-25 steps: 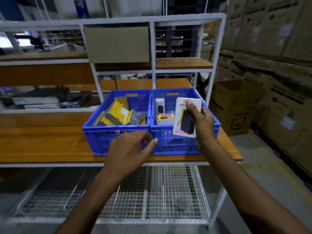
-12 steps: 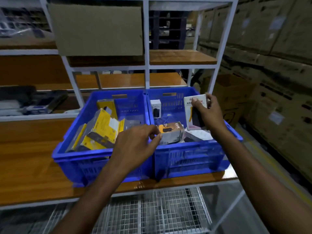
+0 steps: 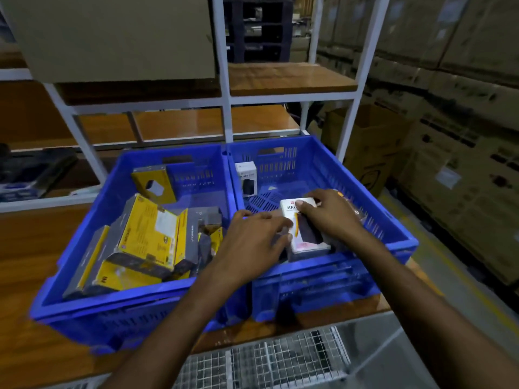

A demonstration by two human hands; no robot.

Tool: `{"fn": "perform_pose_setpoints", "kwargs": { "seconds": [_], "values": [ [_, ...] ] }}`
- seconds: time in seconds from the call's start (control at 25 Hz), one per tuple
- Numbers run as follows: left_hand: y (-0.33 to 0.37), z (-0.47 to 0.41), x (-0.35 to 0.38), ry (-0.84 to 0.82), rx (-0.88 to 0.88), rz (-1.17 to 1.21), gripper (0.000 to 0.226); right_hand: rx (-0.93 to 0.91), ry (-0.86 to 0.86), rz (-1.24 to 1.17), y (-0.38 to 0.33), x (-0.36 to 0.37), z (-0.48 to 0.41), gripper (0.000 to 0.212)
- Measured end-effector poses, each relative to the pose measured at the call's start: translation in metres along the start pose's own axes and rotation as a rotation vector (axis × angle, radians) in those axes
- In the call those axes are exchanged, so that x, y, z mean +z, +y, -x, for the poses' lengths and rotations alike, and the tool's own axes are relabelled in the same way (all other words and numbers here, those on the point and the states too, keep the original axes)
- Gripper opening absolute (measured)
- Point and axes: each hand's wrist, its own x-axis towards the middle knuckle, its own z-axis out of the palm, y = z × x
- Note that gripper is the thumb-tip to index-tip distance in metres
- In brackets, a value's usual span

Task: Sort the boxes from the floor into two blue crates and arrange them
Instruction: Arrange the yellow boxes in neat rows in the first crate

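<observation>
Two blue crates stand side by side on a wooden shelf. The left crate holds several yellow and grey boxes. In the right crate a small white box leans upright against the dividing wall. My right hand presses a white box with a dark picture flat at the front of the right crate, on top of other boxes. My left hand reaches over the dividing wall, its fingertips on that box's left edge.
A white metal rack frame rises behind the crates, with a large cardboard sheet on the upper shelf. An open brown carton stands on the floor at right before stacked cartons. A wire mesh shelf lies below.
My right hand has brought the white box from upright above the right crate down flat into its front. My left hand moved right onto the box. The view came closer.
</observation>
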Motion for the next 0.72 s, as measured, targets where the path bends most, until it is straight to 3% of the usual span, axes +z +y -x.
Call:
{"fn": "perform_pose_setpoints", "kwargs": {
  "seconds": [0.2,0.28,0.36,0.48,0.6,0.72],
  "values": [
    [0.016,-0.013,0.008,-0.051,-0.038,0.001,0.024,0.037,-0.213,0.25,-0.008,-0.033,0.002,0.01],
    [0.026,-0.012,0.007,-0.075,-0.044,-0.052,0.012,-0.014,-0.249,0.352,-0.01,-0.039,0.003,0.025],
    [0.03,-0.007,-0.001,-0.018,-0.084,-0.065,0.011,-0.128,-0.19,0.299,-0.02,-0.038,0.007,0.04],
    [0.018,0.004,-0.024,0.079,-0.204,-0.069,0.014,-0.299,-0.125,0.122,-0.043,-0.027,0.01,0.026],
    [-0.012,0.021,-0.048,0.161,-0.272,-0.145,0.021,-0.368,-0.231,-0.01,-0.076,-0.006,0.01,0.02],
    [-0.051,0.038,-0.077,0.252,-0.388,-0.043,0.023,-0.471,-0.314,-0.013,-0.119,0.026,0.01,0.018]
  ]
}}
